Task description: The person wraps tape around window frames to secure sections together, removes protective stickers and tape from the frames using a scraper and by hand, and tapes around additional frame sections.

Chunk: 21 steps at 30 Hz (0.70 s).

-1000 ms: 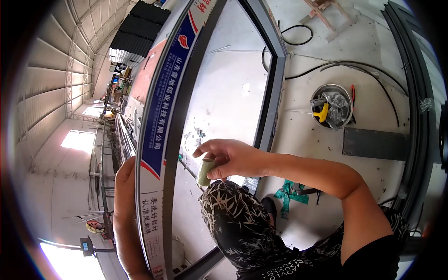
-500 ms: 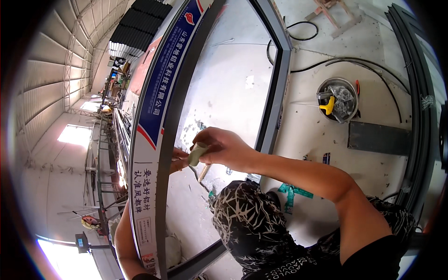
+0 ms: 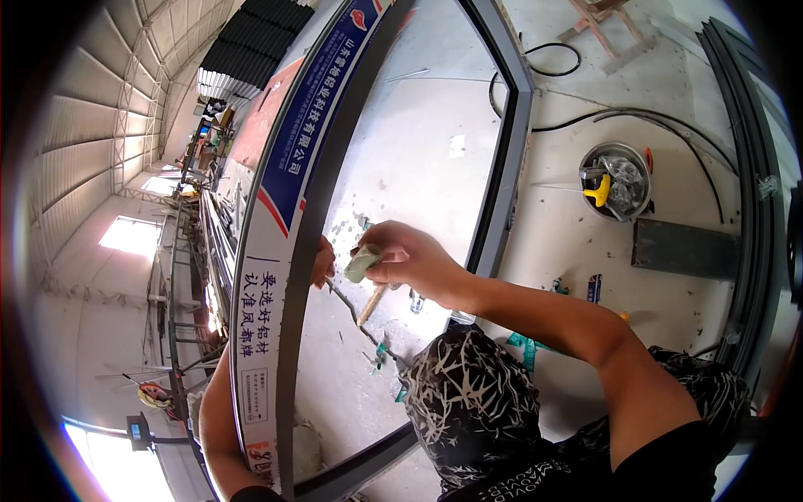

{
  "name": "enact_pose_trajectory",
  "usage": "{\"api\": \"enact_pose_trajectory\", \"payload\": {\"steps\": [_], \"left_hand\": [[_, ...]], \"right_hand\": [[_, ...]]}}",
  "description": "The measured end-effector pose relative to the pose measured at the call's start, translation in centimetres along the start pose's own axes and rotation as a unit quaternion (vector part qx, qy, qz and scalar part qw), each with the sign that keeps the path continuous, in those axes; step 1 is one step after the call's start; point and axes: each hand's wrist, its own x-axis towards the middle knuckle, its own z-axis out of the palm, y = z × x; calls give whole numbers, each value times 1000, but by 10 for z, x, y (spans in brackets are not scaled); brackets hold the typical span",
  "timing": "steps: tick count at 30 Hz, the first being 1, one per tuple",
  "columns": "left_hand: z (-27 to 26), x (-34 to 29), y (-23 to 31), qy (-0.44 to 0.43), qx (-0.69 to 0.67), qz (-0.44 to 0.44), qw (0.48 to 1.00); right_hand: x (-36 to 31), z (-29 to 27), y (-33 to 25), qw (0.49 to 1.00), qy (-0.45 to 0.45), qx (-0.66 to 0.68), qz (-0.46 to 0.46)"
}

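Observation:
My right hand (image 3: pixel 410 263) grips a small pale green roll (image 3: pixel 361 263), apparently tape, between thumb and fingers, inside the opening of a large grey metal frame (image 3: pixel 311 226). Just left of the roll, the fingers of my left hand (image 3: pixel 323 263) curl together beside the frame's near-left bar. That bar hides the rest of the hand, and whatever the fingers pinch cannot be made out. My left forearm passes on the bar's outer side. A printed blue and white protective film (image 3: pixel 280 184) covers the bar's outer face.
On the floor to the right stand a round metal bowl (image 3: pixel 615 159) with a yellow-handled tool and plastic wrap, a dark flat plate (image 3: pixel 684 248) and black hose (image 3: pixel 636 111). Long dark profiles (image 3: pixel 736 125) line the right side. A wooden-handled tool (image 3: pixel 370 308) lies inside the frame opening.
My left fingers have drawn apart from the green roll, leaving a gap. The roll has turned in my right hand. The whole view has shifted slightly.

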Motion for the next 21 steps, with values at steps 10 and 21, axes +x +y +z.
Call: {"api": "enact_pose_trajectory", "payload": {"steps": [10,21], "left_hand": [[21,-8,37,4,251,93,964],[18,-11,26,67,390,116,911]], "right_hand": [[10,0,16,998,37,-33,-32],[28,13,28,994,20,-84,-61]]}}
